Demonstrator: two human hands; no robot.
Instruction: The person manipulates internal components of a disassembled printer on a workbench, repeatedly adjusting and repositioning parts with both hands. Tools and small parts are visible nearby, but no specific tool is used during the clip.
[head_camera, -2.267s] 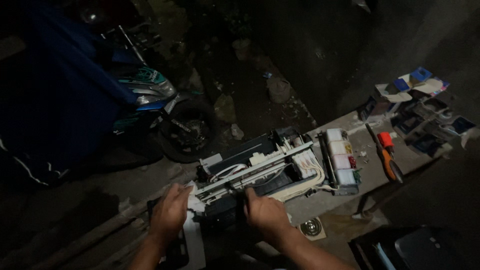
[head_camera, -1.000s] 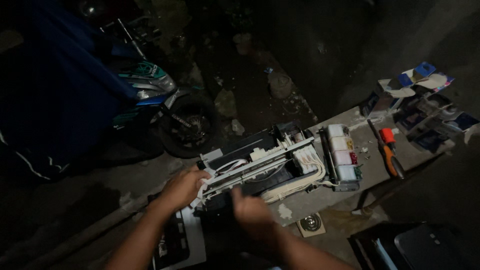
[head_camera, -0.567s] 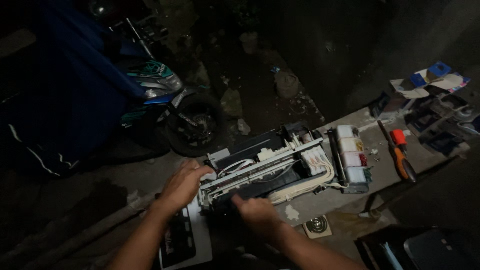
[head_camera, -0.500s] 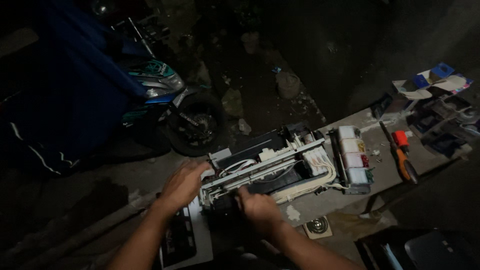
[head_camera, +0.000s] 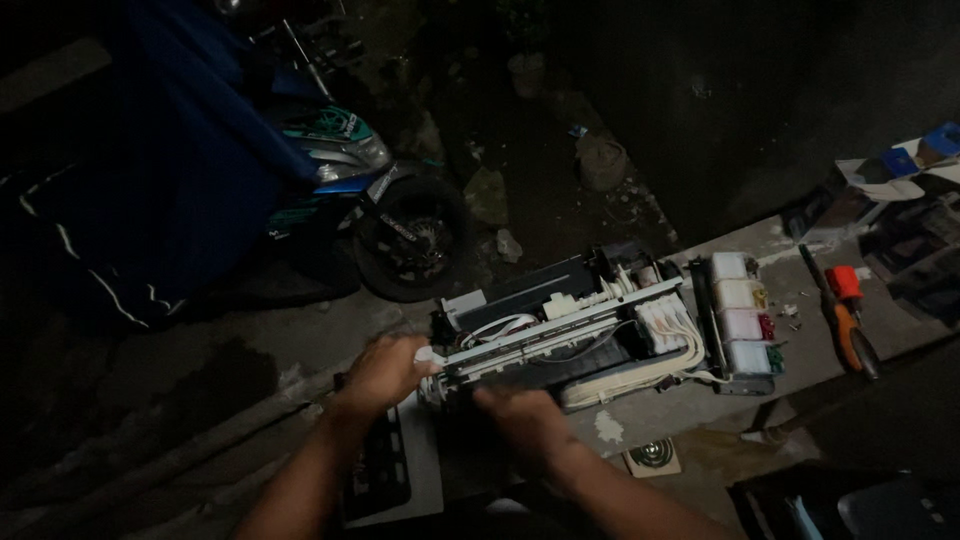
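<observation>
My left hand (head_camera: 385, 372) clamps the left end of the opened printer (head_camera: 590, 325) at frame centre; my right hand (head_camera: 525, 425) presses its front edge, grip hidden, I cannot tell. Best to steady both ends and avoid the white tubes (head_camera: 665, 345). Grey concrete table (head_camera: 800, 345), screwdriver (head_camera: 845, 315) at right, scooter (head_camera: 370, 190) in the dark upper left.

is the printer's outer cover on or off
Off. The printer sits bare on the ledge, with its white tubes, metal rail and ink tanks exposed. Left hand and right hand grip it.
</observation>
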